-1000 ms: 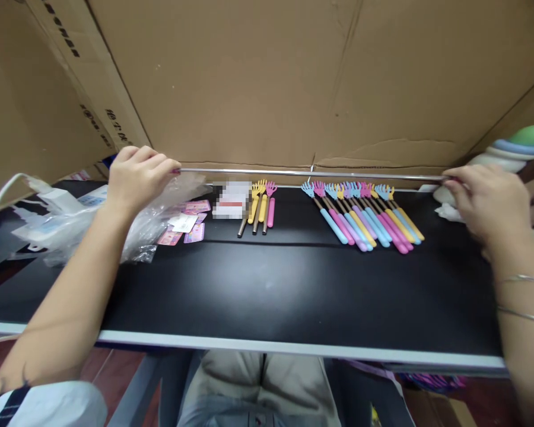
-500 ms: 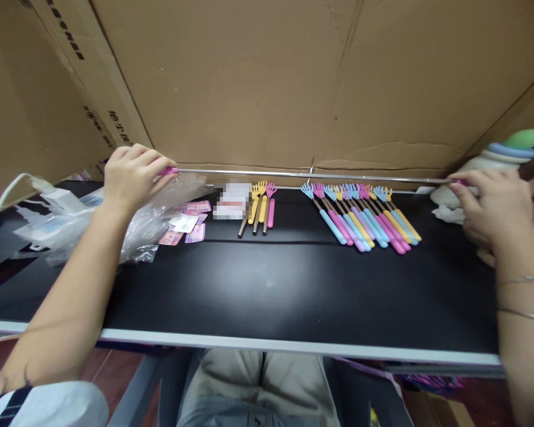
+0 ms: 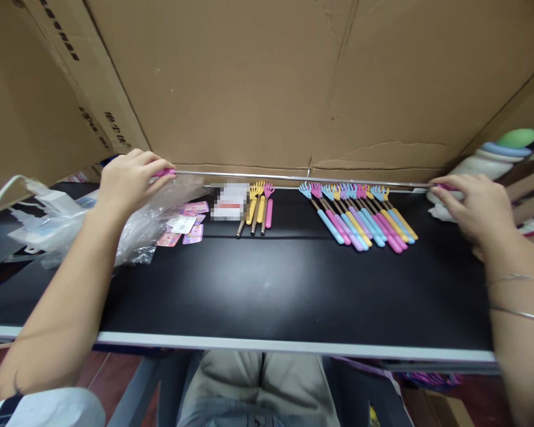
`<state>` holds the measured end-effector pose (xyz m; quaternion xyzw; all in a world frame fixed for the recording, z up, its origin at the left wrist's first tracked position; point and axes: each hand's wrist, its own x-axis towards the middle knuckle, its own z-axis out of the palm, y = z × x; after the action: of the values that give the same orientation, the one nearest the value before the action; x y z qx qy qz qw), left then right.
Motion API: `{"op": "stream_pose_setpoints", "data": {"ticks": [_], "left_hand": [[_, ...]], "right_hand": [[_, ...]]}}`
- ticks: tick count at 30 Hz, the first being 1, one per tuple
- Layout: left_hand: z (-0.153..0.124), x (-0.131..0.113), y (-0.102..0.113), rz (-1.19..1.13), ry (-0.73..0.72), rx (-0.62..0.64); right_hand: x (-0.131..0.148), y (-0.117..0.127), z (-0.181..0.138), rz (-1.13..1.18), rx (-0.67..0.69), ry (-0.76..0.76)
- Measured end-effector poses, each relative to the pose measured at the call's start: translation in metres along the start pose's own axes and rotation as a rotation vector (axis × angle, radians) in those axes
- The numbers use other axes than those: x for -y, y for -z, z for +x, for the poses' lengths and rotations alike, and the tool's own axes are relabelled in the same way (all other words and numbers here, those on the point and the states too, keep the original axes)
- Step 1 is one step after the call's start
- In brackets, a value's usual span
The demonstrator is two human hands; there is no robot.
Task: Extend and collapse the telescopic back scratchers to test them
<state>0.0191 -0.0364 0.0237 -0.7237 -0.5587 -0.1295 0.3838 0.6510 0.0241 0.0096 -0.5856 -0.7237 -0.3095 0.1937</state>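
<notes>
A long telescopic back scratcher [image 3: 302,178] with a thin metal shaft is stretched out level above the far edge of the black table [image 3: 267,290]. My left hand [image 3: 127,181] grips its pink handle end at the left. My right hand [image 3: 471,207] pinches the pink end at the right. Beneath the shaft lies a row of several collapsed scratchers [image 3: 360,213] in blue, pink, purple and yellow, hand-shaped heads toward the wall. Three more scratchers [image 3: 258,204], yellow and pink, lie left of the middle.
A crumpled clear plastic bag [image 3: 146,219] with pink cards [image 3: 189,222] lies at the left, beside a white charger and cable [image 3: 48,198]. Cardboard sheets [image 3: 267,83] wall the back and left. A pale stacked toy [image 3: 502,154] sits at the right. My knees show below the table edge.
My right hand has slid a little to the left along the shaft line, so the stretched scratcher looks slightly shorter. The left hand has stayed nearly in place.
</notes>
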Motion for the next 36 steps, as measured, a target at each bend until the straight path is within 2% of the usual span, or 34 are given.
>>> {"op": "stream_pose_setpoints", "data": {"ticks": [2,7,10,13,15,18,22,27,31,36], "left_hand": [[-0.001,0.0,-0.002,0.008,-0.001,-0.02],[-0.003,0.005,-0.012,0.006,-0.023,-0.17],[-0.001,-0.001,-0.015,-0.029,-0.044,-0.183],[0.003,-0.028,-0.013,-0.092,-0.105,-0.162],[0.006,-0.053,-0.01,-0.129,-0.206,-0.145],[0.009,-0.089,-0.003,-0.191,-0.343,-0.197],[0.01,-0.124,0.011,-0.228,-0.378,-0.294],[0.004,-0.165,0.026,-0.325,-0.453,-0.326],[-0.003,-0.184,0.026,-0.407,-0.45,-0.312],[-0.004,-0.184,0.022,-0.391,-0.472,-0.282]], "right_hand": [[0.004,0.001,0.001,-0.021,-0.02,0.019],[0.016,0.009,0.003,-0.09,-0.049,0.085],[0.032,0.015,0.005,-0.066,-0.056,0.143],[0.062,0.022,0.005,-0.002,-0.051,0.232],[0.086,0.026,0.004,0.03,-0.049,0.311],[0.12,0.031,-0.001,0.122,-0.079,0.434],[0.156,0.038,-0.01,0.24,-0.122,0.545],[0.2,0.048,-0.022,0.296,-0.068,0.635],[0.218,0.05,-0.03,0.281,-0.079,0.681],[0.219,0.047,-0.033,0.266,-0.076,0.684]]}}
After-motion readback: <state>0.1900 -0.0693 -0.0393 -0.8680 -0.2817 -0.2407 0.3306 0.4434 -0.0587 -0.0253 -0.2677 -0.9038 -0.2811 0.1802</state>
